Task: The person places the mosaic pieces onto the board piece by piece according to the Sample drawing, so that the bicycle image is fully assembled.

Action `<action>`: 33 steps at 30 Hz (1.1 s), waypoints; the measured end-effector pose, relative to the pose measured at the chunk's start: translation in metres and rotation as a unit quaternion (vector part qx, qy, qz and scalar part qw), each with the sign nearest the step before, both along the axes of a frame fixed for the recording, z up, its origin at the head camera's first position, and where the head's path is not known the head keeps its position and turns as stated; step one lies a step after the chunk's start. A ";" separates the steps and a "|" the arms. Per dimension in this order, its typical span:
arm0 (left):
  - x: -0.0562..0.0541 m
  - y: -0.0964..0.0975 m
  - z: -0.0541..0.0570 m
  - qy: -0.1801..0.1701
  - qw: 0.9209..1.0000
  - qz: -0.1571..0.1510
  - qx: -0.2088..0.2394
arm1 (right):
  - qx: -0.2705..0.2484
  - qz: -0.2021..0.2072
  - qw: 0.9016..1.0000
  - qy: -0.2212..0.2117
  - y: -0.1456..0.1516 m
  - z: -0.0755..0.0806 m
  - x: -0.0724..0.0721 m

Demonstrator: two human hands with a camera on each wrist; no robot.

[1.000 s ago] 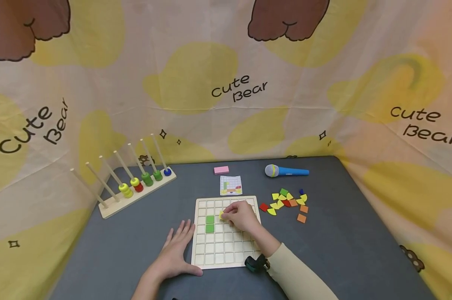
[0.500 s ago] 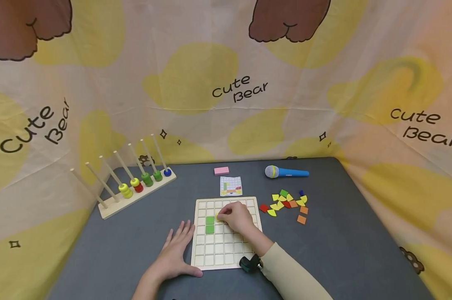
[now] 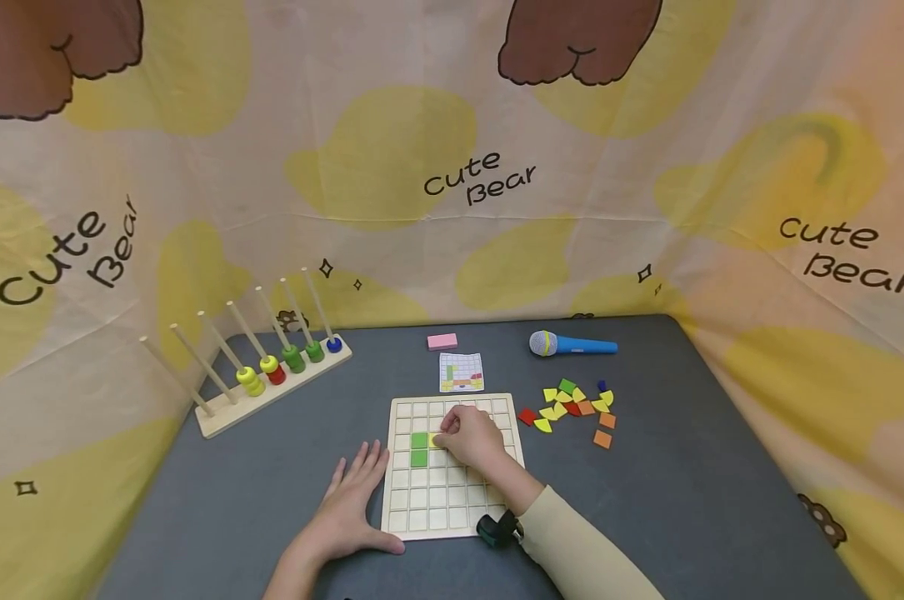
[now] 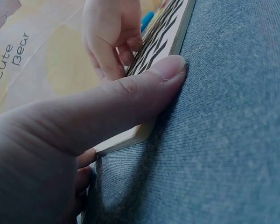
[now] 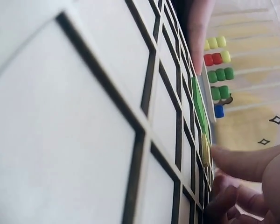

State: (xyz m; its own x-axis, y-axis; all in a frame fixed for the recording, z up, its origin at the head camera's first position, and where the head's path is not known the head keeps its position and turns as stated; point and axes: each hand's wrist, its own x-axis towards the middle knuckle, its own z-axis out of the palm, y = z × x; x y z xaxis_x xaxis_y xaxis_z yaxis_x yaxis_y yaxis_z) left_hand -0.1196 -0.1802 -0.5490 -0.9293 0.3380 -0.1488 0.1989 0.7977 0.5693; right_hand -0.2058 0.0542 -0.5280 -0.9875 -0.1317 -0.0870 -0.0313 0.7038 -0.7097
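Observation:
My left hand is spread along the left side of the wooden grid board, fingers at its edge and thumb by the near corner. Two green square tiles sit in neighbouring cells of one column. Beside the upper green tile, a yellow tile lies in its cell, partly covered by my right hand. The right thumb is extended, its tip right at the yellow tile. My other right fingers are bent, the index finger raised apart from the thumb.
Loose yellow, red, orange, green and blue tiles lie right of the board. Behind it are a printed pattern card, a pink block and a blue toy microphone. A peg stand with coloured beads stands back left.
My right hand has moved slightly left and lowered the yellow tile into the cell beside the upper green one; its index finger has lifted from the thumb. My left hand has stayed put.

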 end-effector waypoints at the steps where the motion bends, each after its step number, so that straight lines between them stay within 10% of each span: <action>1: 0.000 0.000 0.000 0.000 1.000 0.000 -0.001 | -0.005 0.001 1.000 0.001 0.001 0.001 0.000; 33: 0.000 0.000 0.001 0.001 1.000 0.000 0.001 | -0.083 -0.069 0.993 0.037 0.074 0.046 -0.024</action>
